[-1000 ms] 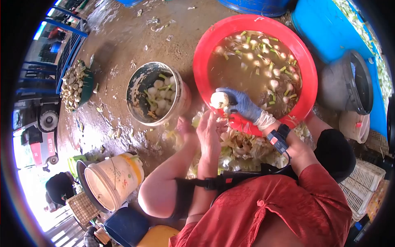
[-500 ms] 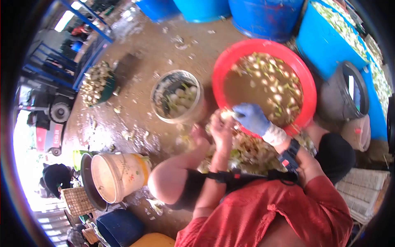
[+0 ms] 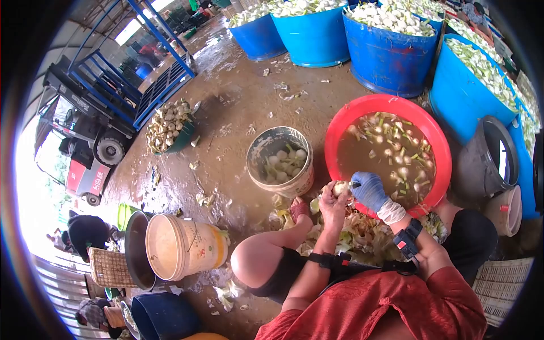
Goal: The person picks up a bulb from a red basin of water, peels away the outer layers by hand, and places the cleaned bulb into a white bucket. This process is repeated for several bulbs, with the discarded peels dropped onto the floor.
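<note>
My left hand (image 3: 333, 207), bare, is closed around a pale bulb (image 3: 340, 188) that looks like fresh garlic. Beside it, my right hand (image 3: 371, 191) in a blue glove has its fingers curled at the bulb's right side; what they grip is hidden. Both hands are at the near-left rim of a red basin (image 3: 334, 127) of brown water, where several bulbs with green stems float. To the left stands a white bucket (image 3: 289, 186) partly filled with cleaned bulbs. Peeled leaves and skins (image 3: 362, 232) lie in a heap beneath my hands.
Large blue tubs (image 3: 391, 59) heaped with bulbs line the back and right. A green basket of bulbs (image 3: 170, 127) stands at the left on the wet floor. White buckets (image 3: 192, 246) lie nearer left. A forklift (image 3: 93, 144) and a crouching person (image 3: 90, 232) are farther left.
My view has tilted up, so the scene sits lower and farther right, and the tubs' contents show. Both hands stay together at the basin's rim, the bulb still in my left hand.
</note>
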Available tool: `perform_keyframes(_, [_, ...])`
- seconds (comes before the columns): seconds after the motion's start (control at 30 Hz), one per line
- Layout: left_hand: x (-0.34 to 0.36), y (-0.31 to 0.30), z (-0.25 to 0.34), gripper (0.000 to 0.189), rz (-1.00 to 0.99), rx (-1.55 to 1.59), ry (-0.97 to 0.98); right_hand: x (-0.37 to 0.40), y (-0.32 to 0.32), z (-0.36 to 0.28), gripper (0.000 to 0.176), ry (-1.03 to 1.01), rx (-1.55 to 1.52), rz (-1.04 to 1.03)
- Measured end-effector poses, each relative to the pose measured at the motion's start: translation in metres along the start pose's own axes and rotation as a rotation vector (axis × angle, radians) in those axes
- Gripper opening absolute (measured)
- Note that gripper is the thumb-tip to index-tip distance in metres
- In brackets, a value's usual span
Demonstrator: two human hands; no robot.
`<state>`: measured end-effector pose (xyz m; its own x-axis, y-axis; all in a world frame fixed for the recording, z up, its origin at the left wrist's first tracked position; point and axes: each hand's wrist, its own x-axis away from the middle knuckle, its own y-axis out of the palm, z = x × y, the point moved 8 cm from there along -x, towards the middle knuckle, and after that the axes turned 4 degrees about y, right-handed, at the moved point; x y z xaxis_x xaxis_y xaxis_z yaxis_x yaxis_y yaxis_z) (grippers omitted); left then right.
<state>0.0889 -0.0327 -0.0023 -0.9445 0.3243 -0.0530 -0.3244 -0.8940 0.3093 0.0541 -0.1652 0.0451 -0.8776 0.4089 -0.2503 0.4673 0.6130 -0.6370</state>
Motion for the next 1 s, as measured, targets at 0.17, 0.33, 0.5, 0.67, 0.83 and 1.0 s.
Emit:
perform_keyframes(0.17, [0.002,-0.001,0.004,0.032,0.077,0.056,-0.058,0.002,-0.005,-0.008,0.012,0.069,-0.217,-0.121])
perform_keyframes(0.33, [0.002,-0.001,-0.004,0.03,0.031,-0.059,0.041,0.004,-0.004,-0.004,0.01,-0.05,-0.104,-0.055])
perform_keyframes(0.5, [0.003,0.006,0.009,0.032,0.013,0.046,-0.061,0.003,-0.003,0.005,0.01,-0.008,-0.102,-0.019])
perform_keyframes(0.67, [0.002,0.014,0.014,0.024,-0.086,0.313,-0.168,-0.004,0.0,0.06,0.008,0.095,-0.102,0.071])
perform_keyframes(0.83, [-0.001,0.022,0.028,0.032,-0.213,0.721,-0.223,-0.003,-0.007,0.115,0.006,0.076,0.449,-0.007])
perform_keyframes(1.0, [-0.001,0.025,0.008,0.031,-0.249,0.693,-0.265,0.006,-0.034,0.018,0.025,0.191,-0.748,-0.169])
